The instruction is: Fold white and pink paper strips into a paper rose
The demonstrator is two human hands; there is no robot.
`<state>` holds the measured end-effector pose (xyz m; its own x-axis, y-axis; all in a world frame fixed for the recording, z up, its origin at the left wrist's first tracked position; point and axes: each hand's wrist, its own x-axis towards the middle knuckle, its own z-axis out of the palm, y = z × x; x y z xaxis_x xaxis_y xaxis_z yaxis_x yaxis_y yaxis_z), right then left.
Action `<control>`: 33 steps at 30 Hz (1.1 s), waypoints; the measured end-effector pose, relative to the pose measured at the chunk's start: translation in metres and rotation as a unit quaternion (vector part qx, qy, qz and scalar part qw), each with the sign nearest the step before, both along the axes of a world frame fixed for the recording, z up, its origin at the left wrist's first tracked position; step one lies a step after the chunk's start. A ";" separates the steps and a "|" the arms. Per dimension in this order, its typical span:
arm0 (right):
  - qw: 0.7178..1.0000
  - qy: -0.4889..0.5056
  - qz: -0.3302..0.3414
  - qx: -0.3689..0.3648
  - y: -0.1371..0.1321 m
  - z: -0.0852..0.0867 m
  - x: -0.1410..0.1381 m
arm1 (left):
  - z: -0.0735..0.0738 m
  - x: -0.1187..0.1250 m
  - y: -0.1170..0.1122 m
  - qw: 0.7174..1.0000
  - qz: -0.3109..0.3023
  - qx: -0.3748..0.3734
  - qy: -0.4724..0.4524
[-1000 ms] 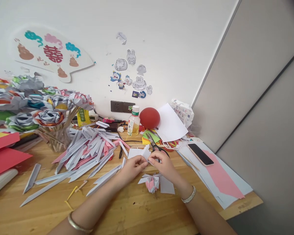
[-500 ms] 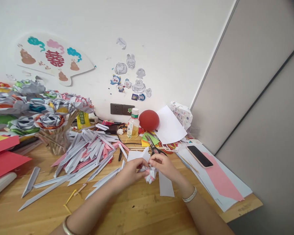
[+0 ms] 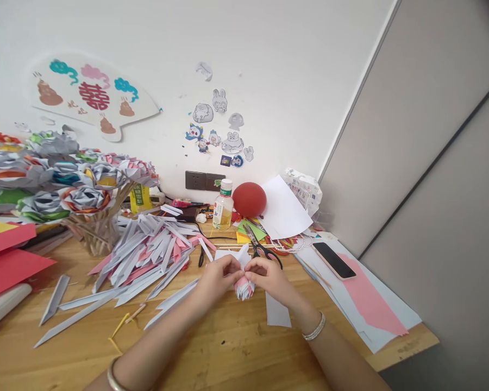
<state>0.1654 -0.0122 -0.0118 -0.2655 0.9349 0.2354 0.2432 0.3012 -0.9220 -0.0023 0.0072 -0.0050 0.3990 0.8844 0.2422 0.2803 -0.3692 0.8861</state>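
A small pink and white folded-paper flower (image 3: 244, 289) is held between my two hands above the wooden table. My left hand (image 3: 223, 276) pinches it from the left, thumb and fingers closed at its upper part. From the other side, my right hand (image 3: 267, 275) grips the same flower with bent fingers, its fingertips meeting those of the left. Fingers cover the flower's upper part. Behind the hands lies a piece of white paper (image 3: 243, 252), and black-handled scissors (image 3: 263, 249) rest just beyond my right hand. A white paper strip (image 3: 277, 312) lies under my right wrist.
Folded paper strips (image 3: 150, 255) form a heap on the left, before a container of paper flowers (image 3: 92, 236). A bottle (image 3: 223, 206) and a red balloon (image 3: 249, 200) stand at the back. On the right, a phone (image 3: 333, 259) rests on paper sheets (image 3: 375, 331).
Both hands have shifted slightly at the flower, and their fingertips have come closer together. The flower has tilted, showing more pink. The whole view has moved a little.
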 end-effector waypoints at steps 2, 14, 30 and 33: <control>1.000 0.009 0.007 0.002 0.000 0.000 -0.001 | 0.003 -0.001 -0.002 0.999 0.004 0.026 0.021; 1.000 -0.006 0.003 0.019 -0.001 0.004 0.000 | 0.012 -0.003 -0.009 0.992 0.005 0.078 0.094; 0.999 0.038 0.026 0.009 -0.003 0.007 -0.001 | 0.016 -0.006 -0.010 0.988 -0.060 0.121 0.076; 0.999 0.042 0.022 0.017 -0.004 0.008 -0.002 | 0.016 -0.006 -0.010 0.991 -0.049 0.103 0.069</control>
